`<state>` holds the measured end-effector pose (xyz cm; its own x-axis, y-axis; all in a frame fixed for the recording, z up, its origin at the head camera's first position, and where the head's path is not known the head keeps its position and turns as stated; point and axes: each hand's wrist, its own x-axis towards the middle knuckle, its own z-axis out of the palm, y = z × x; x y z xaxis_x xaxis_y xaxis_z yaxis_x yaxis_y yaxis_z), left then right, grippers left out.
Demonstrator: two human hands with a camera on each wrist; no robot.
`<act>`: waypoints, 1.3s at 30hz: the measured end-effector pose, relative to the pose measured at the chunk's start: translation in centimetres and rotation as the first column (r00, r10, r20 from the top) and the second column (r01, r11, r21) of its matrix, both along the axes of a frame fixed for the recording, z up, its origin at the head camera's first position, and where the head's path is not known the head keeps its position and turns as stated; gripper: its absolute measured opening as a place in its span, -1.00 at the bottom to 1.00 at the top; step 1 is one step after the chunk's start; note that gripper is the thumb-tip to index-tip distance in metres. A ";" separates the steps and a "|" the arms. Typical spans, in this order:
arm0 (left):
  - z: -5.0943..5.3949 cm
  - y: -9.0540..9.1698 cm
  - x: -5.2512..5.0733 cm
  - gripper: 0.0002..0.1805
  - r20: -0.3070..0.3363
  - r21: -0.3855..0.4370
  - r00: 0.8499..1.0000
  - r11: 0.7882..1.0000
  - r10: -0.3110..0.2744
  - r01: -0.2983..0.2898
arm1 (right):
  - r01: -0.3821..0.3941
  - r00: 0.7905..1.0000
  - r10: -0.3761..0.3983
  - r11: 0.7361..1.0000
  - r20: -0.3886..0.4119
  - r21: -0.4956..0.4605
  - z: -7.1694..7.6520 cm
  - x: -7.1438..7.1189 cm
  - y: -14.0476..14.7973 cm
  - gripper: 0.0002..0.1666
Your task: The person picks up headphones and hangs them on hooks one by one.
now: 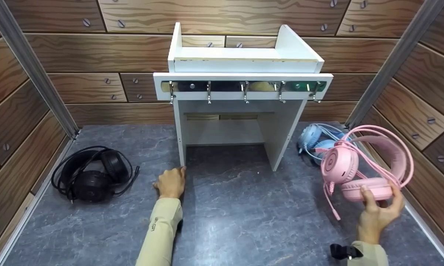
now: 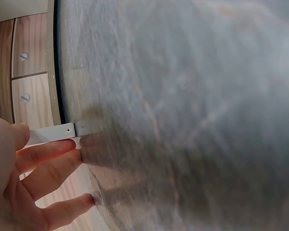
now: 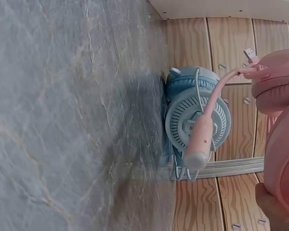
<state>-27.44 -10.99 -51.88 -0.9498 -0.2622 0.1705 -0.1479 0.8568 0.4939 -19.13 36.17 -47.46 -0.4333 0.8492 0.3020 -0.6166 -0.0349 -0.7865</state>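
My right hand [image 1: 380, 214] grips a pink headset [image 1: 369, 188] by its lower ear cup, holding it above the tabletop at the right. Its cable is looped over the headband, and a microphone boom [image 3: 202, 132] sticks out in the right wrist view. At the foot of the white rack's left side panel [image 1: 181, 147] is my left hand [image 1: 171, 183]. In the left wrist view the panel's lower end [image 2: 53, 133] lies between thumb and fingers, with fingertips touching the table. The rack carries a front bar with several metal hooks [image 1: 246, 92].
A black headset [image 1: 92, 186] with coiled cable lies on the left of the grey tabletop [image 1: 236, 214]. Behind the pink one, a blue headset [image 3: 197, 118] rests by the right wall. Wood-patterned walls [image 1: 222, 16] with metal corner strips enclose the table.
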 end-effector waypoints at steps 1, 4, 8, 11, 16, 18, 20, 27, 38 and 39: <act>0.0 0.0 0.0 -0.54 0.001 0.000 1.000 1.000 0.003 -0.003 | -0.008 1.000 0.008 1.000 0.003 -0.008 0.1 0.0 0.0 -0.37; 0.1 0.0 0.0 -0.53 -0.002 -0.006 1.000 1.000 0.004 -0.005 | -0.024 1.000 0.024 0.999 0.005 -0.023 0.3 0.0 0.0 -0.36; 0.1 0.0 0.0 -0.54 -0.002 0.001 1.000 1.000 0.002 -0.002 | -0.022 1.000 0.022 1.000 -0.003 -0.020 0.4 0.1 -0.1 -0.35; 0.1 0.0 0.1 -0.57 -0.002 0.012 1.000 1.000 0.003 -0.003 | -0.027 0.999 0.027 0.999 -0.018 -0.023 0.4 0.1 -0.2 -0.35; 0.0 0.0 0.1 -0.58 -0.020 0.000 1.000 1.000 0.002 -0.002 | -0.051 0.995 0.048 0.998 -0.087 -0.032 0.4 0.0 -0.3 -0.36; 0.0 0.0 0.2 -0.57 -0.024 -0.004 1.000 1.000 0.000 0.000 | -0.057 0.993 0.053 0.998 -0.107 -0.034 0.4 0.0 -0.3 -0.36; -0.1 0.0 0.2 -0.58 -0.026 -0.002 1.000 1.000 -0.001 0.001 | -0.060 0.992 0.056 0.998 -0.116 -0.036 0.4 0.1 -0.4 -0.36; -0.1 -0.1 0.2 -0.57 -0.014 0.007 1.000 1.000 0.001 -0.001 | -0.085 0.987 0.075 0.994 -0.139 -0.062 0.7 0.2 -0.6 -0.36; -0.1 0.0 0.1 -0.63 -0.012 0.023 1.000 1.000 -0.007 0.007 | -0.083 0.986 0.072 0.994 -0.151 -0.070 0.9 0.2 -0.7 -0.37; -0.1 0.0 0.1 -0.64 -0.016 0.021 1.000 1.000 -0.006 0.007 | -0.083 0.986 0.072 0.994 -0.153 -0.067 0.9 0.2 -0.7 -0.37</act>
